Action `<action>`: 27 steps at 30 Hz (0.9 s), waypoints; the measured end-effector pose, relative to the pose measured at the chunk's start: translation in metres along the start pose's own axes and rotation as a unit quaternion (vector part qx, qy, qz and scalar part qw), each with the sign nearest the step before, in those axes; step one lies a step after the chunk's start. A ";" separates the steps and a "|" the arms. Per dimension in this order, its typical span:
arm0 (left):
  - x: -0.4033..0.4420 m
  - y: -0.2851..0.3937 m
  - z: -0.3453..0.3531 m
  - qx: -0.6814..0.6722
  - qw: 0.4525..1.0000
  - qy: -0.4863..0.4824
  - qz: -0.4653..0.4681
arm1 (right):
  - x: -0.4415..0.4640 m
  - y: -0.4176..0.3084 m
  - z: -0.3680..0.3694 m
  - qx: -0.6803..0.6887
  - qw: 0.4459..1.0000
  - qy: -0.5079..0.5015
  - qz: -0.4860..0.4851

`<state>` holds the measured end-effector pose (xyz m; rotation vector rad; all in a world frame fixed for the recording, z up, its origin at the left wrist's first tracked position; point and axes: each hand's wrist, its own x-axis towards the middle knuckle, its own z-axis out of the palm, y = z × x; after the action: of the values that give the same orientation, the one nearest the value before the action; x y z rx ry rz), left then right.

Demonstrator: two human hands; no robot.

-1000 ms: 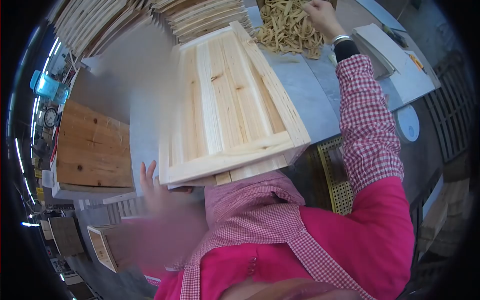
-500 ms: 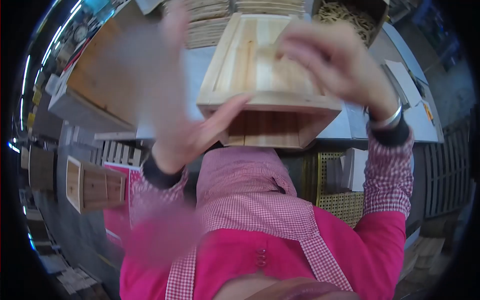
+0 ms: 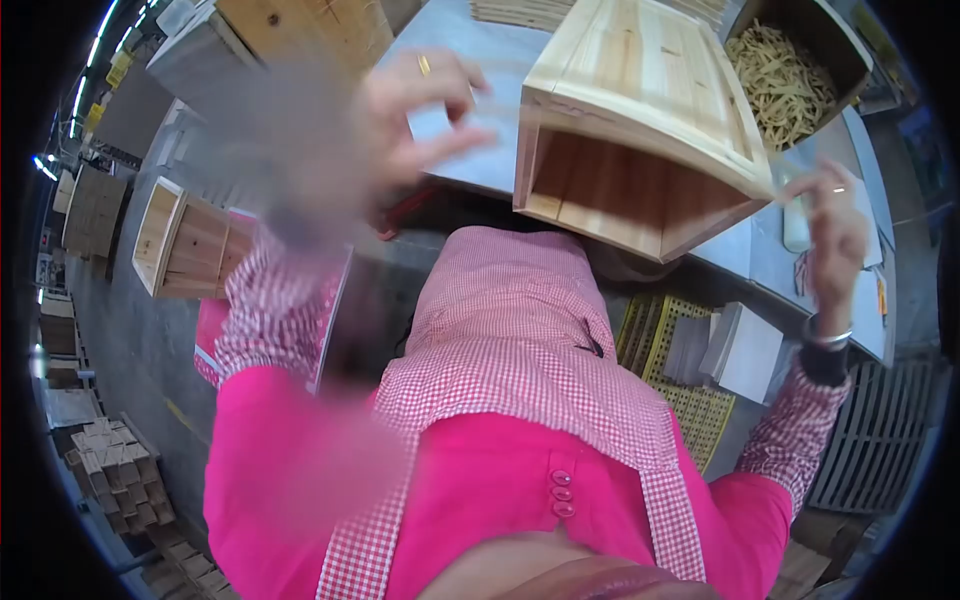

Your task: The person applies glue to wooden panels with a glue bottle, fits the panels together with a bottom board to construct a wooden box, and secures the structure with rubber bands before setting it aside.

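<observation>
A tapered wooden box (image 3: 640, 65) lies on its side on the grey table, its open end facing me. My left hand (image 3: 415, 115) is raised left of the opening, with bent fingers hooked in a thin tan band (image 3: 620, 122). My right hand (image 3: 835, 235), fingers curled, holds the other end near the box's right corner. The blurred band stretches across the front of the box between my hands. A carton (image 3: 850, 45) of loose tan bands (image 3: 780, 85) stands behind my right hand.
Stacked thin wooden slats (image 3: 510, 12) are at the table's back. A brown wooden panel (image 3: 310, 30) is at upper left. Another wooden box (image 3: 200, 245) stands at lower left. Below the table's right side is a yellow perforated crate (image 3: 700, 420) with white blocks (image 3: 740, 350).
My right hand has come from the carton, over the box, to its right side. My left hand has risen to the box's left. The view has turned, and the box's opening now shows.
</observation>
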<state>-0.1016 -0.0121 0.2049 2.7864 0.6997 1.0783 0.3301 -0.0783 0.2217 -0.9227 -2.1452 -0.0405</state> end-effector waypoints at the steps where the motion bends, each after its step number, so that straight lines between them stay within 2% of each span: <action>1: 0.002 -0.017 -0.008 0.053 0.999 0.001 0.006 | -0.007 0.017 -0.017 -0.012 0.999 0.008 0.038; 5: -0.038 -0.059 0.011 0.024 0.997 -0.059 -0.033 | -0.068 0.051 -0.021 -0.084 0.986 -0.002 0.144; 6: -0.054 -0.055 0.027 0.069 0.996 -0.048 -0.010 | -0.085 0.046 -0.012 -0.103 0.979 -0.044 0.169; 7: -0.070 -0.050 0.045 0.107 0.993 -0.039 0.012 | -0.095 0.040 0.004 -0.111 0.982 -0.070 0.137; 9: -0.102 -0.046 0.087 0.147 0.983 -0.109 0.017 | -0.115 0.033 0.045 -0.193 0.969 -0.134 0.075; 11: -0.131 -0.043 0.122 0.174 0.974 -0.145 -0.014 | -0.140 0.031 0.080 -0.198 0.969 -0.130 0.066; 16: -0.163 -0.045 0.160 0.230 0.959 -0.165 -0.015 | -0.168 0.043 0.116 -0.286 0.945 -0.132 0.085; 18: -0.158 -0.056 0.167 0.271 0.953 -0.136 -0.003 | -0.159 0.056 0.121 -0.327 0.935 -0.112 0.079; 23: -0.123 -0.065 0.170 0.254 0.962 -0.094 0.027 | -0.129 0.084 0.127 -0.344 0.935 -0.081 0.040; 25: -0.115 -0.054 0.161 0.199 0.971 -0.127 0.026 | -0.118 0.077 0.125 -0.225 0.974 0.017 0.007; 26: -0.105 -0.050 0.152 0.216 0.970 -0.108 0.040 | -0.101 0.070 0.118 -0.214 0.975 0.063 -0.007; 27: -0.098 -0.043 0.141 0.171 0.983 -0.064 0.020 | -0.086 0.061 0.112 -0.199 0.974 0.107 -0.022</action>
<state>-0.0900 -0.0032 0.0288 3.1332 0.8942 0.8429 0.3316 -0.0503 0.0705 -1.0424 -1.9884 -0.5852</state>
